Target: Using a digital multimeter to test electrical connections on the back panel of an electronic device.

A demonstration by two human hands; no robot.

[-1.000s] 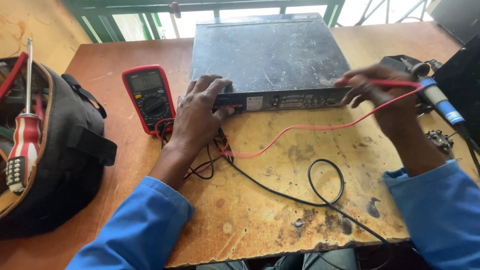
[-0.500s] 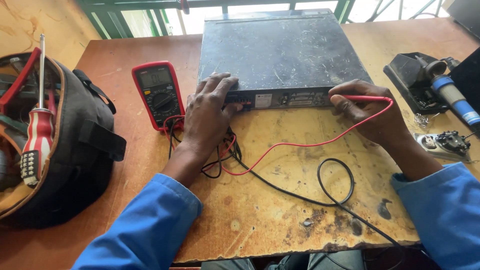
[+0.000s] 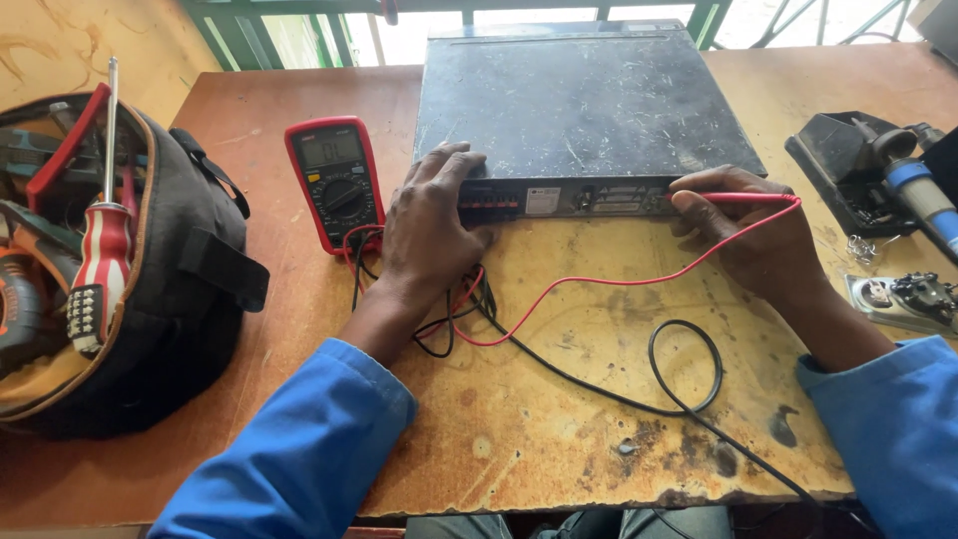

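From the head view, your left hand (image 3: 431,225) lies flat and unclenched against the rear corner of the black metal unit (image 3: 579,100), fingers spread over its top edge and back panel; whatever sits under the palm is hidden, so you cannot tell whether a black probe is pinned there. Your right hand (image 3: 743,235) pinches the red probe (image 3: 733,198), its tip laid along the rear panel near the sockets; the exact contact point is too small to make out.

The unit sits at the far middle of the worn wooden table (image 3: 559,419), its far edge cut off by the frame. On its rear panel you see one small white label (image 3: 543,201), rectangular, between a row of red terminals (image 3: 489,203) and the darker sockets.

One red multimeter (image 3: 335,180) lies face up just left of the unit, its display too faint to read. Two leads run from it: one red lead (image 3: 619,281) crossing to your right hand, and dark wire tangled under your left wrist. One black cable (image 3: 689,359) loops on the table and runs off the near edge.

One open tool bag (image 3: 170,299) stands at the left, partly cut off, with one red-and-white screwdriver (image 3: 100,255) sticking up. At the right edge, a black stand (image 3: 843,165) and a blue-handled tool (image 3: 923,205) are cropped.
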